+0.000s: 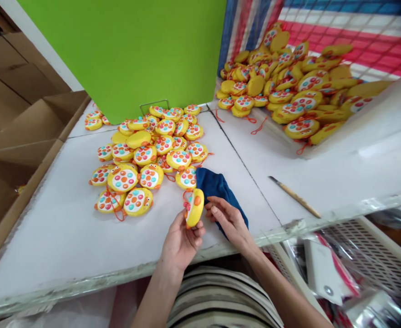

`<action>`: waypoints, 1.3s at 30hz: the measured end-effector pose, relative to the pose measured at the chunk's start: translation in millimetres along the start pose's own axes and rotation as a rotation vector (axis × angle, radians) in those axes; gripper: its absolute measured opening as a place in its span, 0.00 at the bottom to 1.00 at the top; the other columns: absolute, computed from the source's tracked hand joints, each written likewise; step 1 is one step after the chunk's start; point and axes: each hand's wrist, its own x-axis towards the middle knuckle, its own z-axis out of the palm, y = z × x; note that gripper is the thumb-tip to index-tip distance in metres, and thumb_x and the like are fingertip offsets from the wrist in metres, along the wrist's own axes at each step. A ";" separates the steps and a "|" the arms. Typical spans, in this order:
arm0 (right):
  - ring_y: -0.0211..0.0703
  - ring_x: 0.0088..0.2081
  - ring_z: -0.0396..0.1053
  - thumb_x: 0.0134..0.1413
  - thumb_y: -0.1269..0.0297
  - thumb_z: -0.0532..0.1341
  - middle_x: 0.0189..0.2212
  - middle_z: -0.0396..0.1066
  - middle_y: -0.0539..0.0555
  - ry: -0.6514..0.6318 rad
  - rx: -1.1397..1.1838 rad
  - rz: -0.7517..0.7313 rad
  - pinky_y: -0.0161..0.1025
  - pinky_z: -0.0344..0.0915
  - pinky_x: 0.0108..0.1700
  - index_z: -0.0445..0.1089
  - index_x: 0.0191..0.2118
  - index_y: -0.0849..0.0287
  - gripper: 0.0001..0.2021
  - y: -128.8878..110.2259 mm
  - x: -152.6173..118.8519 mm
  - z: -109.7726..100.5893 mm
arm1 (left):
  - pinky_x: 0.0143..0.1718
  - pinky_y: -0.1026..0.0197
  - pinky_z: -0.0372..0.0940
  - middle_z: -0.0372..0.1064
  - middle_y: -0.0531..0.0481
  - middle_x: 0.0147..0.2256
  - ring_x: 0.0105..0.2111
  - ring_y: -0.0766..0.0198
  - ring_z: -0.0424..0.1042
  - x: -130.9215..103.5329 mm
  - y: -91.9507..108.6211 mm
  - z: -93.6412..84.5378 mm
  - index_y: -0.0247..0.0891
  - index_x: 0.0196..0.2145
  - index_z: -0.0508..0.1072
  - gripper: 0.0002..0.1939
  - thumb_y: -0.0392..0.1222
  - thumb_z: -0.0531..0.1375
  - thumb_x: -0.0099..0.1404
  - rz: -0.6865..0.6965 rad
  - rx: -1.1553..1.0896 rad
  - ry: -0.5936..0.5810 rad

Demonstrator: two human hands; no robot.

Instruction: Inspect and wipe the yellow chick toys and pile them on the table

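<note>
A yellow duck-shaped toy with coloured bumps on a white face stands on edge in my left hand, pinched between thumb and fingers. My right hand is just to its right, fingers loosely spread and nothing in them that I can see. Under and behind the right hand lies a dark blue cloth. Beyond the hands, a pile of the same duck toys covers the table's middle, several with orange string loops.
A knife with a wooden handle lies on the white table at right. A large heap of duck toys fills the back right. A green board stands behind. Cardboard boxes are at left, a white plastic crate below right.
</note>
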 end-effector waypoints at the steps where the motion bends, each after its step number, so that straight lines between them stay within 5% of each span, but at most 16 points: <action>1: 0.39 0.38 0.70 0.57 0.52 0.55 0.41 0.68 0.57 -0.003 0.019 -0.013 0.35 0.68 0.39 0.61 0.52 0.60 0.21 -0.6 -0.8 0.0 | 0.12 0.72 0.53 0.64 0.49 0.19 0.17 0.68 0.64 0.2 -0.8 1.7 0.34 0.31 0.66 0.14 0.45 0.49 0.67 0.028 0.027 0.041; 5: 0.44 0.52 0.64 0.58 0.55 0.57 0.54 0.60 0.59 -0.032 -0.039 -0.161 0.38 0.67 0.48 0.52 0.60 0.55 0.26 -6.8 -8.9 0.5 | 0.12 0.71 0.53 0.62 0.52 0.14 0.13 0.69 0.62 2.1 -7.0 3.4 0.33 0.29 0.66 0.14 0.48 0.53 0.65 0.102 0.108 0.138; 8: 0.49 0.60 0.54 0.54 0.59 0.61 0.61 0.49 0.58 -0.050 -0.346 -0.363 0.45 0.62 0.56 0.56 0.59 0.51 0.27 -13.9 -15.3 1.8 | 0.11 0.71 0.52 0.60 0.55 0.13 0.11 0.70 0.60 5.4 -11.6 1.0 0.34 0.27 0.66 0.15 0.50 0.57 0.61 0.177 0.187 0.142; 13: 0.45 0.53 0.62 0.58 0.63 0.57 0.50 0.61 0.57 -0.107 -0.596 -0.518 0.41 0.65 0.52 0.67 0.48 0.51 0.13 -24.6 -15.3 2.3 | 0.10 0.69 0.47 0.52 0.58 0.10 0.09 0.69 0.55 2.2 -11.3 -7.3 0.36 0.24 0.64 0.22 0.59 0.53 0.59 0.157 0.375 -0.019; 16: 0.42 0.45 0.66 0.56 0.61 0.59 0.43 0.64 0.57 -0.017 -0.487 -0.470 0.36 0.68 0.41 0.67 0.46 0.54 0.12 -27.2 -15.8 -0.5 | 0.13 0.68 0.51 0.59 0.55 0.16 0.14 0.67 0.61 -10.1 -8.1 -14.4 0.35 0.35 0.68 0.24 0.62 0.51 0.61 0.327 0.641 0.023; 19: 0.40 0.41 0.67 0.56 0.61 0.60 0.42 0.64 0.57 0.005 -0.396 -0.384 0.32 0.66 0.33 0.67 0.44 0.56 0.10 -24.9 -20.1 -2.9 | 0.24 0.69 0.62 0.67 0.50 0.31 0.30 0.65 0.68 -20.0 -7.7 -20.6 0.39 0.48 0.67 0.24 0.51 0.62 0.57 0.714 0.935 0.125; 21: 0.40 0.41 0.66 0.56 0.61 0.60 0.42 0.64 0.57 -0.003 -0.363 -0.337 0.32 0.65 0.34 0.67 0.43 0.56 0.09 -21.0 -23.1 -3.1 | 0.35 0.67 0.65 0.67 0.47 0.41 0.41 0.61 0.68 -20.8 -10.0 -22.6 0.41 0.48 0.69 0.22 0.45 0.64 0.55 0.856 1.054 0.114; 26: 0.39 0.42 0.66 0.55 0.61 0.60 0.42 0.64 0.55 0.005 -0.234 -0.235 0.31 0.65 0.36 0.67 0.42 0.56 0.09 -12.1 -24.3 -3.0 | 0.41 0.64 0.65 0.67 0.46 0.45 0.45 0.59 0.67 -10.3 -16.5 -18.4 0.43 0.45 0.71 0.14 0.41 0.61 0.59 0.905 1.132 -0.008; 32: 0.44 0.49 0.64 0.52 0.60 0.63 0.47 0.63 0.57 -0.016 -0.126 -0.207 0.32 0.68 0.38 0.69 0.44 0.55 0.13 -11.8 -21.3 -4.7 | 0.47 0.62 0.61 0.69 0.47 0.43 0.45 0.59 0.67 -4.7 -16.0 -11.5 0.43 0.43 0.73 0.14 0.39 0.63 0.57 0.989 1.180 0.004; 39: 0.41 0.42 0.67 0.53 0.60 0.62 0.40 0.65 0.56 0.067 -0.107 -0.226 0.33 0.67 0.36 0.70 0.40 0.56 0.10 -8.6 -22.1 3.3 | 0.46 0.62 0.61 0.68 0.48 0.41 0.44 0.59 0.67 -0.8 -17.9 -10.1 0.44 0.43 0.73 0.14 0.38 0.62 0.57 1.019 1.196 0.039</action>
